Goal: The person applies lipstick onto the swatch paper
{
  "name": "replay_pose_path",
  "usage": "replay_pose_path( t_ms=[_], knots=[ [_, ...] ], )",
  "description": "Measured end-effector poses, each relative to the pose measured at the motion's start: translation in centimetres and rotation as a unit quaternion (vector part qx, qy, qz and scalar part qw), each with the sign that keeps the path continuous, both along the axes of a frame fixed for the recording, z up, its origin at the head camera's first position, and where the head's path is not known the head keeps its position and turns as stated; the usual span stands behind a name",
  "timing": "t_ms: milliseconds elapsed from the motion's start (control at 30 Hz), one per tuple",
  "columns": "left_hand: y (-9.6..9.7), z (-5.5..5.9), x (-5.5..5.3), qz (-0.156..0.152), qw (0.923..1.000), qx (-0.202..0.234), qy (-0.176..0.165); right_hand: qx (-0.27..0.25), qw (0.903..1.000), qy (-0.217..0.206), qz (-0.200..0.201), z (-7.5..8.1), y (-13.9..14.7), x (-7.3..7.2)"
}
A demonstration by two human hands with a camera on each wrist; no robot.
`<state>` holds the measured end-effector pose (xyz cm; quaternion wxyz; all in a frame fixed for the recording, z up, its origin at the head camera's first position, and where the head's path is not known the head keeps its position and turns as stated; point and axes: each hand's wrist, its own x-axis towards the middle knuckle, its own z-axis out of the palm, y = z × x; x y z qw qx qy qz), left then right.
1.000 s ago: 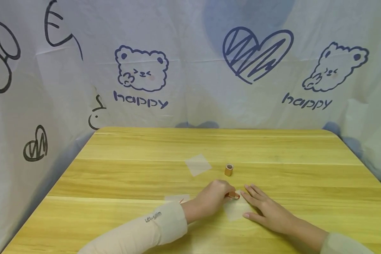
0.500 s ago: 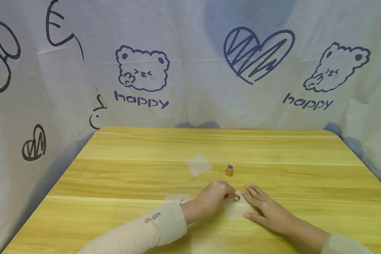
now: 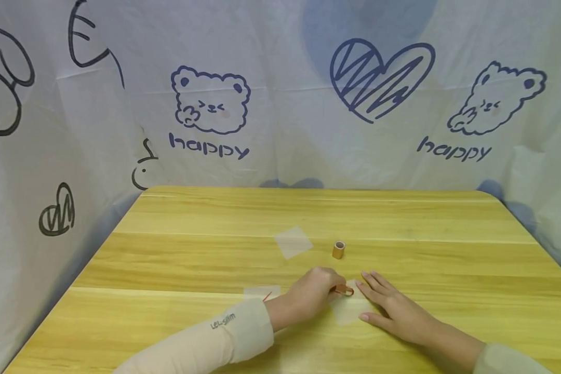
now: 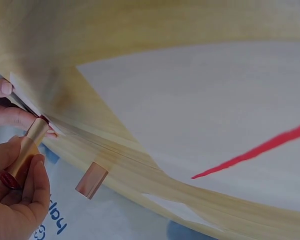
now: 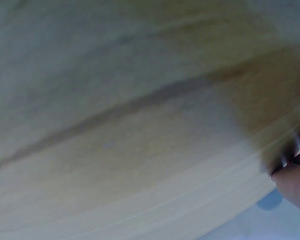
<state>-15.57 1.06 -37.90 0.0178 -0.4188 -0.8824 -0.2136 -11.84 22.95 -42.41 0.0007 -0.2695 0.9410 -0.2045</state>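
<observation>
An uncapped lipstick (image 3: 342, 289) is pinched between the thumb and fingers of my left hand (image 3: 308, 296). Its red tip meets the upper part of a pale paper square (image 3: 348, 312), by a small curved red mark (image 3: 352, 292). In the left wrist view the lipstick tube (image 4: 27, 155) looks gold and leans toward the paper. My right hand (image 3: 397, 314) lies with fingers spread, its fingertips at the right edge of that paper. The lipstick cap (image 3: 338, 250) stands upright beyond the hands. Only part of my right hand shows in the right wrist view.
Partly behind my left forearm lies a second paper (image 3: 254, 292) bearing a red stroke (image 4: 250, 152). A third pale square (image 3: 293, 243) is farther back, left of the cap. The wooden table (image 3: 168, 249) meets a white cloth with drawings (image 3: 280, 119) behind it.
The lipstick tip has shifted very slightly over the paper, and a curved red mark shows more plainly at it. My right hand stays in place.
</observation>
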Motion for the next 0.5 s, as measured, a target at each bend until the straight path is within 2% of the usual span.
replay_pose_path(
  t_ms=[500],
  knots=[
    [-0.32, 0.01, 0.2, -0.003, 0.9999, 0.012, -0.006, 0.005, 1.0, 0.001, 0.001, 0.03, 0.07, -0.1]
  ],
)
